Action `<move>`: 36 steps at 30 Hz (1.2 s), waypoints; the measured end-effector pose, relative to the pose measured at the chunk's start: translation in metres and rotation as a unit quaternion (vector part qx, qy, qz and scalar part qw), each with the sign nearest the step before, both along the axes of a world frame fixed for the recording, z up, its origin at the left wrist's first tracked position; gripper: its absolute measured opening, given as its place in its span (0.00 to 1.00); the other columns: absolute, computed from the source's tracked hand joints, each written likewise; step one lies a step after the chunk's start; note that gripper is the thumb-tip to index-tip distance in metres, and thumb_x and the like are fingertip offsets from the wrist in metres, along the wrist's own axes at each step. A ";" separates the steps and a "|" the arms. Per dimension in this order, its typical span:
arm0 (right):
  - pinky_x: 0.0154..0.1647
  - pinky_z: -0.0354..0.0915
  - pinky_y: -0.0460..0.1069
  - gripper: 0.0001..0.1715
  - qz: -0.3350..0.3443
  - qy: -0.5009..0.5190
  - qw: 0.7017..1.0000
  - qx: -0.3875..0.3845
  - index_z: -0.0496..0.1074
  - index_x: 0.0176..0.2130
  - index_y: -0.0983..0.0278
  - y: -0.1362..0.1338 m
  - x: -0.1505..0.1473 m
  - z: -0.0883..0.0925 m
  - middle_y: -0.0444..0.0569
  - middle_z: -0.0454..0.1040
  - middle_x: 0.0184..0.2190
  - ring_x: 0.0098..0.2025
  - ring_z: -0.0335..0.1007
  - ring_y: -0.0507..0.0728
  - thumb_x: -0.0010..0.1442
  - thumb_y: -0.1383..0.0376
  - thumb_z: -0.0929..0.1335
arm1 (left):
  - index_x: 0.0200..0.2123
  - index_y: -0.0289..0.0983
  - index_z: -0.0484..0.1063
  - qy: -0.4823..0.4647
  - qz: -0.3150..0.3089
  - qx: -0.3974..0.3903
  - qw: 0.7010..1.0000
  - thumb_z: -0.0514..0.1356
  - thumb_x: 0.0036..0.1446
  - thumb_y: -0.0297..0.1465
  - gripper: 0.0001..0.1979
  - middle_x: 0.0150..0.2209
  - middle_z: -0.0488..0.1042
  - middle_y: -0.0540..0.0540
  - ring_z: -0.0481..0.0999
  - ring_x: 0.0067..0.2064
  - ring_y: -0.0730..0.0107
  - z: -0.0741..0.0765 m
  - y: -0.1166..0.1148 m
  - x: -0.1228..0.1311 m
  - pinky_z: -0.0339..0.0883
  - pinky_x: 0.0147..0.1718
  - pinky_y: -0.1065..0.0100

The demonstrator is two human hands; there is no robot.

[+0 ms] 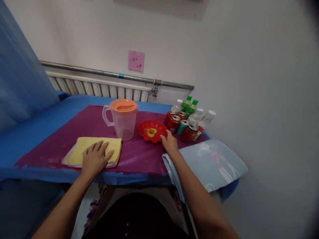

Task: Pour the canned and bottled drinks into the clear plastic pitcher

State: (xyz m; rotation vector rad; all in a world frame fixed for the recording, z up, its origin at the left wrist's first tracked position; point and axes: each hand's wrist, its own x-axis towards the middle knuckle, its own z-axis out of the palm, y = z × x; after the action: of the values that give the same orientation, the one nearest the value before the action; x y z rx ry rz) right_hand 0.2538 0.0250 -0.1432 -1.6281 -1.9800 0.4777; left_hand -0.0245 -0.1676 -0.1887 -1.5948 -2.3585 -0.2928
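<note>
My left hand (96, 156) lies flat, fingers a little apart, on a folded yellow cloth (82, 146) with a pale edge, near the table's front. My right hand (169, 141) grips the right rim of a red plastic tray (156, 127) with a wavy edge and a yellow print inside. The tray rests on the purple sheet. Between the cloth and the tray, a little farther back, stands a clear plastic pitcher (126, 124) with an orange lid; its handle points left.
Several drink cans (173, 123) and bottles (195, 116) stand grouped at the right, by the wall. A light blue patterned cloth (211, 162) hangs over the right front corner. Purple sheeting (144, 159) covers part of the blue table cover (45, 116). Behind runs a radiator (99, 88).
</note>
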 end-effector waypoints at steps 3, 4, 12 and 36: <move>0.46 0.64 0.51 0.26 0.042 -0.050 0.997 0.051 0.62 0.60 0.67 -0.030 0.001 0.010 0.56 0.76 0.46 0.45 0.73 0.59 0.64 0.61 0.62 | 0.57 0.38 0.68 -0.004 0.002 0.000 1.000 0.49 0.63 0.46 0.26 0.60 0.67 0.39 0.64 0.58 0.49 0.001 0.000 0.001 0.56 0.52 0.52; 0.47 0.63 0.51 0.25 0.064 -0.067 0.994 0.065 0.64 0.59 0.66 -0.042 0.001 0.011 0.56 0.75 0.47 0.46 0.72 0.59 0.65 0.61 0.61 | 0.57 0.38 0.68 -0.004 0.001 -0.001 1.000 0.49 0.63 0.46 0.26 0.60 0.67 0.39 0.64 0.58 0.49 0.001 0.000 0.001 0.56 0.52 0.53; 0.44 0.55 0.54 0.08 0.177 -0.210 0.956 0.105 0.75 0.34 0.65 -0.097 0.006 -0.008 0.55 0.78 0.37 0.42 0.70 0.61 0.60 0.66 0.65 | 0.57 0.39 0.67 -0.013 0.001 -0.010 1.000 0.49 0.62 0.47 0.27 0.60 0.67 0.40 0.65 0.58 0.50 0.003 0.004 -0.002 0.58 0.51 0.51; 0.34 0.66 0.48 0.48 0.077 0.259 0.948 0.166 0.48 0.68 0.60 -0.114 0.009 0.100 0.36 0.68 0.24 0.27 0.66 0.52 0.54 0.60 0.69 | 0.69 0.41 0.41 -0.486 -0.172 0.267 0.814 0.62 0.52 0.37 0.46 0.23 0.58 0.59 0.62 0.23 0.76 0.133 -0.005 0.052 0.59 0.24 0.74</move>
State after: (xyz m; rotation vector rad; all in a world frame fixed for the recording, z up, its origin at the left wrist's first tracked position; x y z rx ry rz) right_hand 0.2624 -0.0893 -0.0437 -1.0168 -1.6790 0.5318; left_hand 0.0277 -0.1722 -0.0556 -1.7574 -2.1290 -2.0674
